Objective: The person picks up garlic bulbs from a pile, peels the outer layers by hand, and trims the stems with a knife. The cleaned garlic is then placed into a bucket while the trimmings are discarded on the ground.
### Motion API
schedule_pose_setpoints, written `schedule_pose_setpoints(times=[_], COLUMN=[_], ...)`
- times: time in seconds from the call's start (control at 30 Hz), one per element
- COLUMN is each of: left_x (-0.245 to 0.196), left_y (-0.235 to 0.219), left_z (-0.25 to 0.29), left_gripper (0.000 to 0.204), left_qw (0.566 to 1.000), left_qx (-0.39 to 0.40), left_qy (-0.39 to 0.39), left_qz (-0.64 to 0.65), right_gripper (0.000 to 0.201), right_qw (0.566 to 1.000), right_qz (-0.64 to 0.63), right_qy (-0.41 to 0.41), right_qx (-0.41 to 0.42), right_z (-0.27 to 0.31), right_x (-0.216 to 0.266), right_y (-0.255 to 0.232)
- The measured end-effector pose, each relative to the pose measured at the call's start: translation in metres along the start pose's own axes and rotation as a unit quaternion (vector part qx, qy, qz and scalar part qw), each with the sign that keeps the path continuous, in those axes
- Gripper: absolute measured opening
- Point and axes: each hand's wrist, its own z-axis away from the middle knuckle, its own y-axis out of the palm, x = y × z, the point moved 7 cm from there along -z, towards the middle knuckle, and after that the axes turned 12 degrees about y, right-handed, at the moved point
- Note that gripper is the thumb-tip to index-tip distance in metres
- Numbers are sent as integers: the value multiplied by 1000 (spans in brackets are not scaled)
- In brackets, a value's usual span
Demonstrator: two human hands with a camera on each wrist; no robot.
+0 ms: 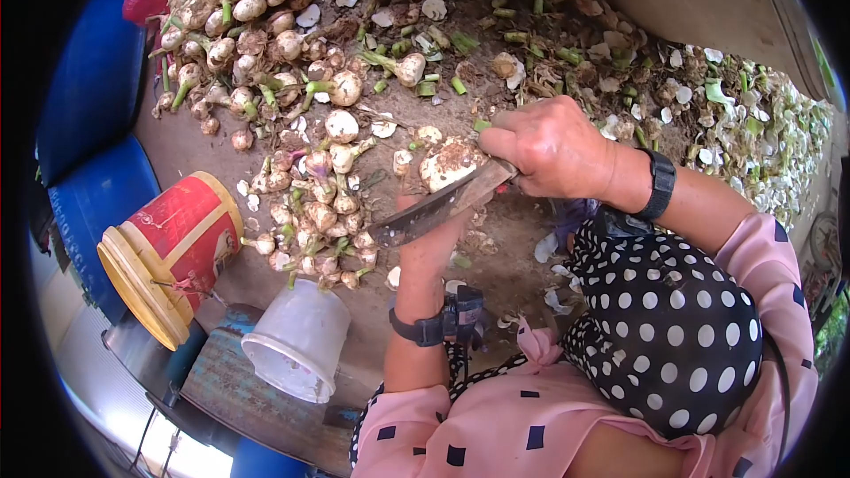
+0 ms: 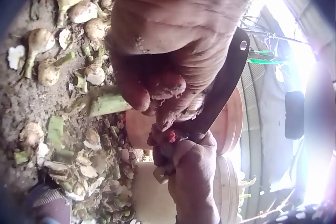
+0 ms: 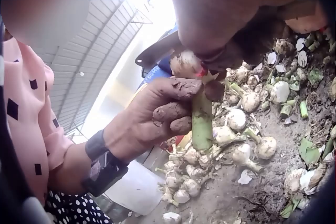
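In the head view my right hand (image 1: 558, 150) grips the handle of a knife (image 1: 434, 210), whose dark blade slants down to the left. The blade lies across the near side of a soil-stained garlic bulb (image 1: 452, 162). My left hand (image 3: 152, 113) holds this bulb by its thick green stalk (image 3: 202, 124), as the right wrist view shows, with the bulb uppermost. Seen from the left wrist, the left fingers (image 2: 170, 85) curl round the stalk, and the right hand meets them at the blade. A small red patch shows beside the bulb. In the head view the knife hides most of the left hand.
Garlic bulbs with stalks (image 1: 319, 212) lie heaped on the ground at left. Cut stalks and peelings (image 1: 726, 124) cover the right side. A white bucket (image 1: 301, 327) and a red-and-yellow bucket (image 1: 186, 239) lie tipped at lower left, near blue barrels (image 1: 106, 212).
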Motion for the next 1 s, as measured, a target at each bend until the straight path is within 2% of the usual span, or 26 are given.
schedule_pose_setpoints(times=[0.03,0.07,0.13,0.23,0.37,0.43,0.47,0.53,0.57,0.6,0.63,0.67,0.7,0.73,0.77,0.8,0.83,0.87,0.9,0.93,0.97,1.0], left_x=[-13,-9,-9,-6,-3,5,0,-14,-6,-18,-31,-34,-38,-55,-66,-66,-63,-56,-51,-51,-53,-58], left_y=[-3,-4,-4,-1,-4,-4,-4,-9,-22,-20,-19,-26,-32,-25,-15,-8,-1,1,8,14,20,24], left_z=[-2,-5,-8,-4,2,7,10,16,24,29,35,29,20,16,14,11,12,17,18,16,15,17], left_gripper=[44,44,41,39,37,41,41,48,54,56,57,60,63,68,67,62,58,58,51,43,43,32], left_qw=[995,995,988,986,986,986,986,994,999,997,991,994,991,959,941,938,933,934,926,912,911,897], left_qx=[-46,-45,-20,0,6,2,3,16,-40,2,35,5,-10,12,45,90,141,145,141,133,130,120], left_qy=[83,83,142,121,111,18,17,52,32,77,118,110,100,223,300,316,324,319,327,338,342,370], left_qz=[-14,-13,49,117,121,165,165,-92,1,29,57,-17,-94,-173,-149,-108,-65,-65,-127,-189,-191,-209], right_gripper=[30,29,30,30,30,29,29,27,35,43,38,37,37,36,34,30,25,14,18,24,31,36], right_qw=[1000,1000,1000,999,998,997,997,995,979,941,920,902,904,929,935,910,921,887,902,926,945,956], right_qz=[4,7,11,25,39,48,56,80,147,211,118,76,70,-65,-194,-277,-260,-320,-331,-281,-231,-195], right_qy=[-2,-4,-7,-19,-31,-30,-30,6,137,265,369,417,415,364,297,300,282,306,241,210,178,161], right_qx=[-1,-1,4,-7,-38,-44,-51,-55,-20,12,-56,-80,-82,-30,28,75,73,133,134,140,147,147], right_z=[1,1,3,3,4,5,5,7,7,18,29,25,28,20,8,7,5,6,5,1,-1,-3], right_x=[1,2,3,3,3,1,-1,-22,-87,-154,-173,-156,-139,-123,-106,-93,-80,-67,-58,-49,-40,-37], right_y=[2,3,4,7,6,4,2,0,-1,-8,-41,-64,-57,-41,-25,-10,-6,1,8,8,9,14])
